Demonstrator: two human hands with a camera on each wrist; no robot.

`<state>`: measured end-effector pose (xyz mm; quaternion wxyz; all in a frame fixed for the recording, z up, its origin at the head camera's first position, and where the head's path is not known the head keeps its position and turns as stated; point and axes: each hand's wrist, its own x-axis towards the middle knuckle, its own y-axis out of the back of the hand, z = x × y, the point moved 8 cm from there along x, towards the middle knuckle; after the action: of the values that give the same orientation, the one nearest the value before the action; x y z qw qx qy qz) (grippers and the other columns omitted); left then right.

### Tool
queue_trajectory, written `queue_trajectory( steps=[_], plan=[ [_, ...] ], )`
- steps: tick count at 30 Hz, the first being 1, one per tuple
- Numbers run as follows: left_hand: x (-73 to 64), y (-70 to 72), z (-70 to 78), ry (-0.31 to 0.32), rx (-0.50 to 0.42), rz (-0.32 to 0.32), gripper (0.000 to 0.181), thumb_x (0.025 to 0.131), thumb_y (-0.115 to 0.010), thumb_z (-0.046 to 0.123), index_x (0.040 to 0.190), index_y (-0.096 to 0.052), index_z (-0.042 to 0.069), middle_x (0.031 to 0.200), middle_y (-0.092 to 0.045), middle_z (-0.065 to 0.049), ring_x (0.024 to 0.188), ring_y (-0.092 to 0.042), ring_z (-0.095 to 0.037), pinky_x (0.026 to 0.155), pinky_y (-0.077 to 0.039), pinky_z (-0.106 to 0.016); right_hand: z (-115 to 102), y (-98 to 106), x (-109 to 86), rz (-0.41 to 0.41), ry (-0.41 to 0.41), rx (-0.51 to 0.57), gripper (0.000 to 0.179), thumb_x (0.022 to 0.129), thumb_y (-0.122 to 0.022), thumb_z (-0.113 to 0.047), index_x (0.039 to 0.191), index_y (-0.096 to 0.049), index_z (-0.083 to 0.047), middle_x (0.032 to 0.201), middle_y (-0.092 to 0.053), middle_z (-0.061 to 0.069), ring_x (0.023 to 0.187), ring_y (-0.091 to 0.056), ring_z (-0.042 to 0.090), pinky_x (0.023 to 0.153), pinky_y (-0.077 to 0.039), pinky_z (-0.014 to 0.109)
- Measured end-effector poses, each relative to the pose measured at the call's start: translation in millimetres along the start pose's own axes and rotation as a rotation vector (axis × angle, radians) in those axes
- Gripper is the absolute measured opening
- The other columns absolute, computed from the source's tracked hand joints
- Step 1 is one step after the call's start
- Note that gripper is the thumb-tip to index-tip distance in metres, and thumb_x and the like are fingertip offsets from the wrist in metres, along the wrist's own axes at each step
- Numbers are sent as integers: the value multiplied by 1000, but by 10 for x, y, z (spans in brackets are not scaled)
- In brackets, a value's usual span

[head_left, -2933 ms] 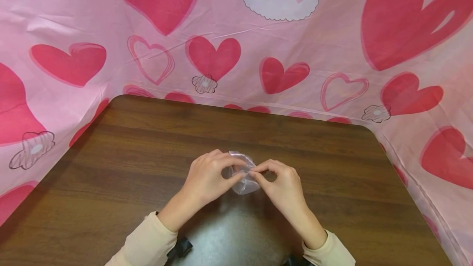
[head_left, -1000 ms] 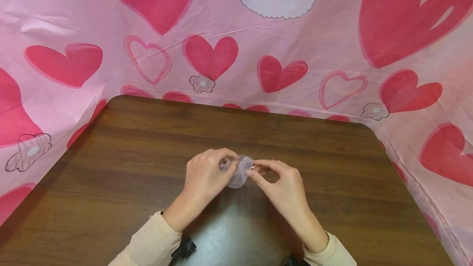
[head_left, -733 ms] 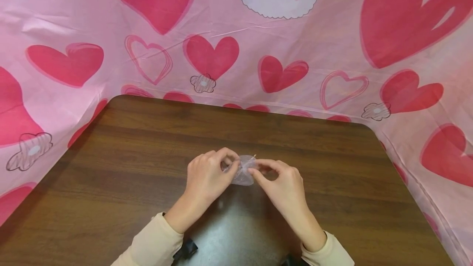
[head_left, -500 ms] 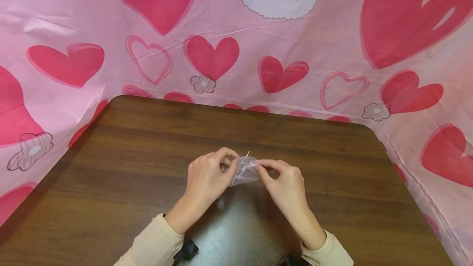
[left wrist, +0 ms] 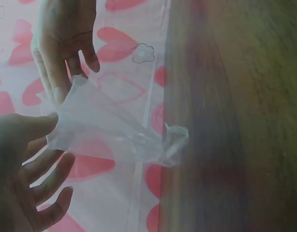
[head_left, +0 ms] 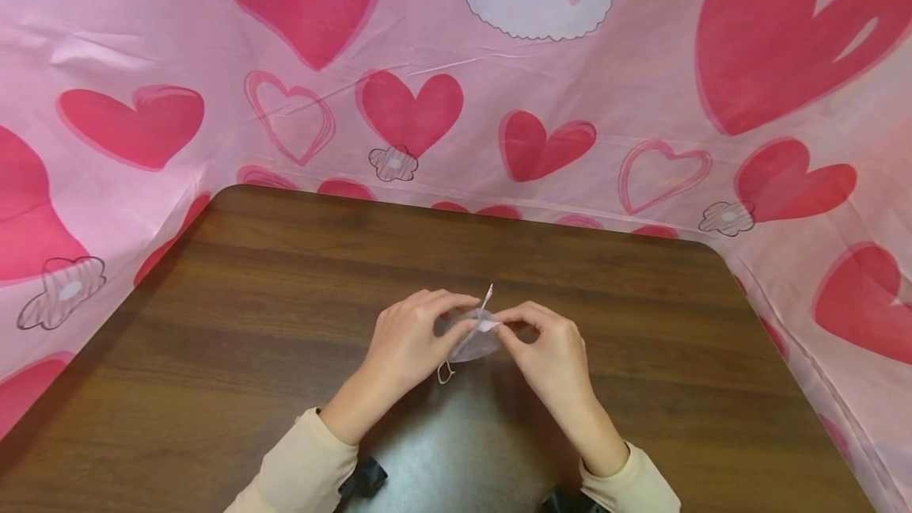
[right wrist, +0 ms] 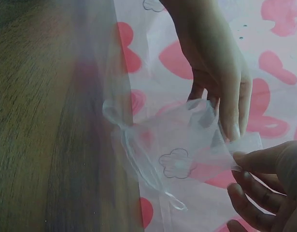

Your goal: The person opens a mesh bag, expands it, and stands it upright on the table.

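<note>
A small sheer white drawstring pouch [head_left: 476,348] is held between both hands above the table. My left hand [head_left: 409,339] pinches its left side with thumb and fingers, and my right hand [head_left: 550,345] pinches the opposite edge. One drawstring end [head_left: 488,295] sticks up past the pouch, while a string loop [head_left: 445,373] hangs below the left thumb. In the left wrist view the pouch [left wrist: 107,125] stretches out from the fingertips, its far end bunched. A twisted cord [right wrist: 143,169] trails along it in the right wrist view, and a whitish flap [right wrist: 249,140] lies by the right thumb.
A dark wood-grain table [head_left: 285,260] with rounded corners spreads beneath the hands. Pink cloth [head_left: 427,14] printed with hearts hangs behind it and along both sides. Black straps [head_left: 365,477] show at the wrists below the light sleeves.
The hands have stayed nearly in place while handling the pouch. It was rounder and crumpled earlier; now it looks flatter. The drawstring end stands higher, and a string loop has appeared below the left thumb.
</note>
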<state>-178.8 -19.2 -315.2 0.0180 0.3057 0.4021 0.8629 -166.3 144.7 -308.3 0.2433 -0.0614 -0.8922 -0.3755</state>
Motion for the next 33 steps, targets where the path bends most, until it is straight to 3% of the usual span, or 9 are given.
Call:
queue_trajectory(
  steps=[7,15,23,33],
  plan=[
    [51,2,-36,28,29,26,9,84,-80,31,93,-79,32,78,-67,18,69,-57,-4,55,-43,-27,-4,-15,19,-6,36,48,18,77,-83,0,87,-78,-14,79,-68,-9,72,-61,7,68,-53,38],
    [60,-14,-101,102,28,41,8,83,-82,29,89,-79,33,68,-60,19,65,-55,-4,55,-41,-28,48,-43,16,-18,11,83,17,77,-86,-10,93,-79,-13,78,-66,-9,71,-59,7,66,-52,37],
    [53,-2,-100,105,21,69,7,82,-81,30,87,-78,35,67,-58,19,64,-54,-2,55,-40,-27,77,-29,25,-5,4,104,7,80,-84,-13,85,-79,-13,80,-71,-10,75,-63,6,70,-51,31],
    [46,35,-80,93,3,80,12,80,-84,25,86,-77,33,70,-61,19,66,-57,-3,55,-40,-28,47,18,10,42,20,102,12,75,-87,-10,79,-76,-14,76,-71,-10,72,-64,7,68,-50,27]
  ],
)
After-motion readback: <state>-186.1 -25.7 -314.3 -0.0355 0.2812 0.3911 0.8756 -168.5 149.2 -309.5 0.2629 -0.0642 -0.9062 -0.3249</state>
